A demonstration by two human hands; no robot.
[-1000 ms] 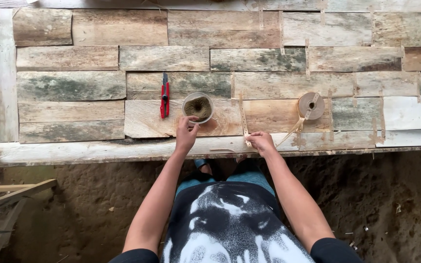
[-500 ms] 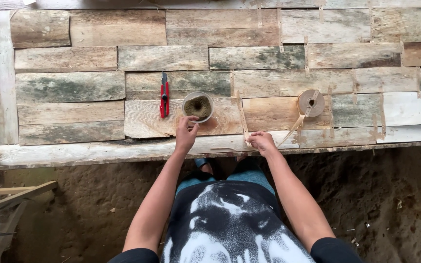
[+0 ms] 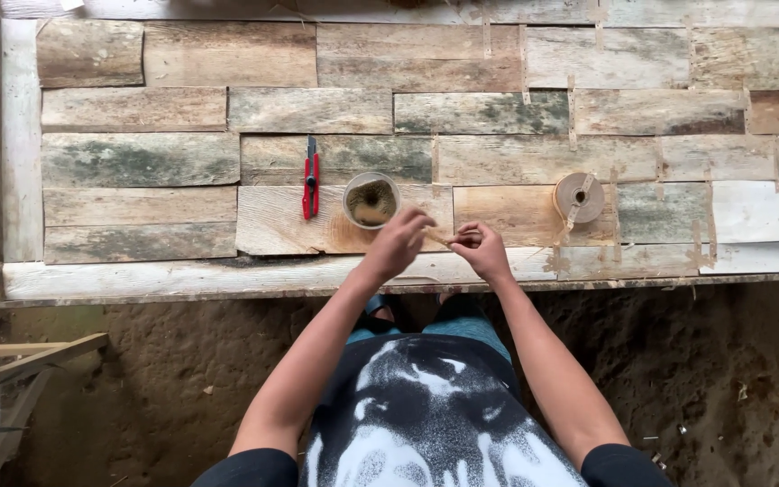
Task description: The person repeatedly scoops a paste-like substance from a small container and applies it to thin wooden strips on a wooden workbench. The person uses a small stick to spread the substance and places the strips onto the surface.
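I look down on a panel of weathered wooden planks (image 3: 182,162) lying flat. My left hand (image 3: 400,239) hovers just below a small round cup (image 3: 371,200) of brownish stuff, fingers pinched on one end of a thin tan strip (image 3: 439,240). My right hand (image 3: 481,251) pinches the strip's other end, close beside the left. A roll of tan tape (image 3: 579,197) lies on the planks to the right, a loose tail hanging from it. A red utility knife (image 3: 311,179) rests left of the cup.
The panel's pale front edge (image 3: 182,278) runs across the view above bare earth floor (image 3: 723,379). Wooden slats (image 3: 20,356) stick in at the lower left. My dark printed shirt fills the bottom centre.
Both hands have lifted off the panel's front edge and come together over the planks. The left hand moved right, away from the cup's rim, and the strip is now between the fingers.
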